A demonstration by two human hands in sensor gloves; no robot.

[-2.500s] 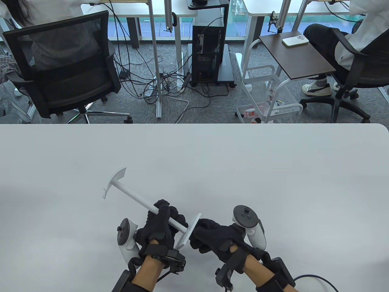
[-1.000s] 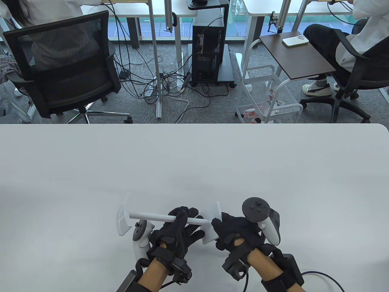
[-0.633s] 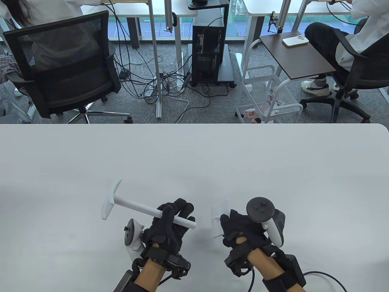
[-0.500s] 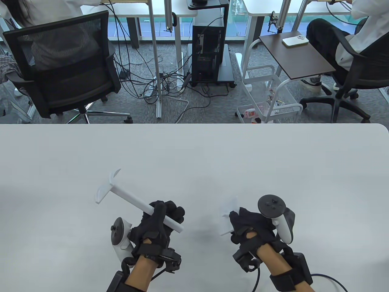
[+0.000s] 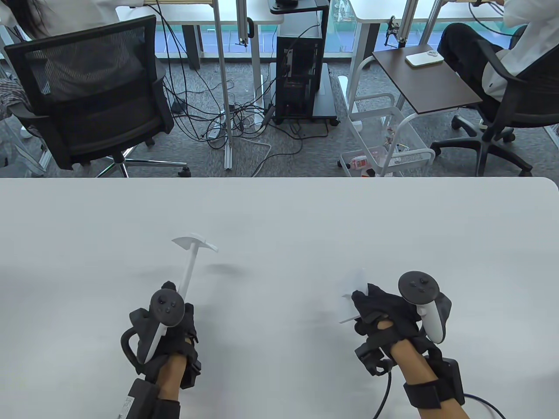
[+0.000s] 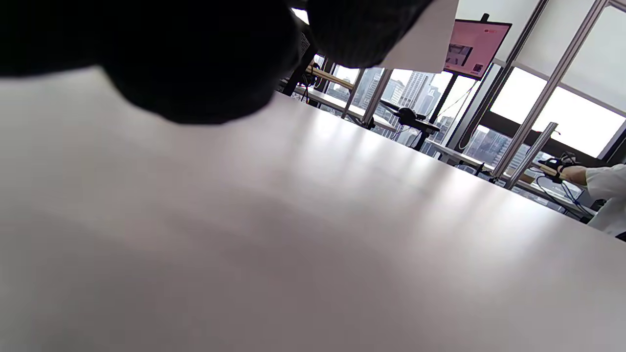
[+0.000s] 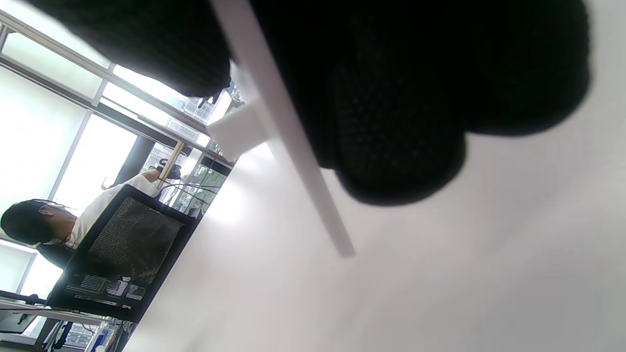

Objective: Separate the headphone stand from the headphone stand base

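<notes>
The white headphone stand (image 5: 191, 262), a thin rod with a curved cradle at its far end, is held above the table by my left hand (image 5: 168, 314), which grips the rod's lower end. The stand's flat cradle also shows in the left wrist view (image 6: 425, 44). My right hand (image 5: 377, 307) grips the flat white stand base (image 5: 353, 299), apart from the stand and well to its right. In the right wrist view the base plate (image 7: 288, 142) shows edge-on between my gloved fingers (image 7: 401, 112).
The white table (image 5: 279, 218) spreads around both hands. Beyond its far edge stand a black office chair (image 5: 91, 91), a computer tower (image 5: 301, 74) and a white wire cart (image 5: 384, 139).
The stand and base were joined a second ago; they have come apart. My left hand swung the stand left and upright, my right hand carried the base to the right.
</notes>
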